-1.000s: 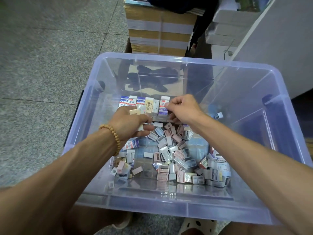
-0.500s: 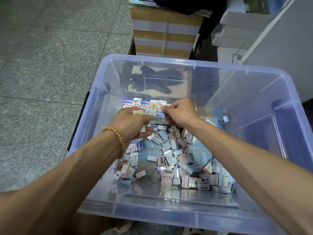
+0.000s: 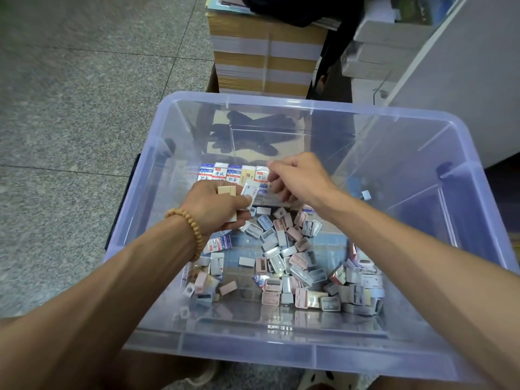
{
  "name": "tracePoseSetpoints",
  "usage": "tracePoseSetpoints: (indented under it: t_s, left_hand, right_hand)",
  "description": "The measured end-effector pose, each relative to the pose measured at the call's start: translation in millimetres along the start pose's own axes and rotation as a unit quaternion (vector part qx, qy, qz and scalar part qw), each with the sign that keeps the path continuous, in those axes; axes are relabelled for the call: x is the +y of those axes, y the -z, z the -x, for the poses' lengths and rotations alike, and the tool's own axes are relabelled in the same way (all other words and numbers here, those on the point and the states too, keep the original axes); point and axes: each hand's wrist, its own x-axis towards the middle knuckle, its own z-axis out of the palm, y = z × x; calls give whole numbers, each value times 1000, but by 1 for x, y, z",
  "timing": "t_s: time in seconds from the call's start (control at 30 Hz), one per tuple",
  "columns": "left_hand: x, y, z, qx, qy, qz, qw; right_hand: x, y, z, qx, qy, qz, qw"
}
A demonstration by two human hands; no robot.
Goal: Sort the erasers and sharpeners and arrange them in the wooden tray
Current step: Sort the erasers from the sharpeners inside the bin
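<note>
Erasers [image 3: 234, 173]: white printed sleeves, upright row, side-touching.

Eraser row [image 3: 233, 173] behind loose pile [image 3: 284, 263], inside bin [image 3: 281, 104].

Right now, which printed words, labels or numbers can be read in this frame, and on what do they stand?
"考试": second eraser from the left in the standing row, in red.
"考试": seemingly also the third eraser, less sharp.
Small print on the other row erasers, the eraser in the left hand and the loose pile: too small or blurred to read.
</note>
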Motion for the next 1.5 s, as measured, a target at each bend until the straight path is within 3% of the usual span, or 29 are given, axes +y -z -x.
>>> tracePoseSetpoints:
  t_s: [0.1,0.23,0.47,0.6,0.8,0.93,0.97,1.1,1.2,1.27,1.33,1.5]
  left_hand:
    - [0,-4,6,-62,-15,-12,998]
    - [-4,-16,9,-94,-6,-21,995]
    - [-3,-23,3,-76,40,19,996]
    - [-5,-20,-2,-66,21,14,998]
    - [-4,-13,-10,-13,-8,7,1000]
    - [-5,-11,-14,-6,-39,-50,998]
    - [-5,-11,-14,-10,-49,-59,997]
    - [-2,-17,-11,-55,-81,-72,993]
    - [0,-23,-9,-86,-105,-125,983]
    - [-1,-25,-15,-42,-192,-281,939]
    - [1,-27,-24,19,-293,-417,860]
    - [-2,-30,-50,16,-417,-554,720]
  right_hand:
    - [4,8,27,-139,-13,-81,987]
    - [26,11,33,-165,-53,-120,978]
    - [31,21,-3,-21,-66,-45,997]
    - [24,12,-22,-28,-90,-29,995]
    - [27,-4,-29,39,-98,-32,994]
    - [26,2,-17,63,-43,27,997]
    - [24,6,-10,48,-31,9,998]
    - [17,16,19,-132,-36,-117,984]
    - [26,24,18,-116,-48,-106,986]
    - [33,34,9,-69,-73,-101,990]
    - [40,43,-2,3,-95,-81,992]
    - [48,27,-24,61,-73,2,996]
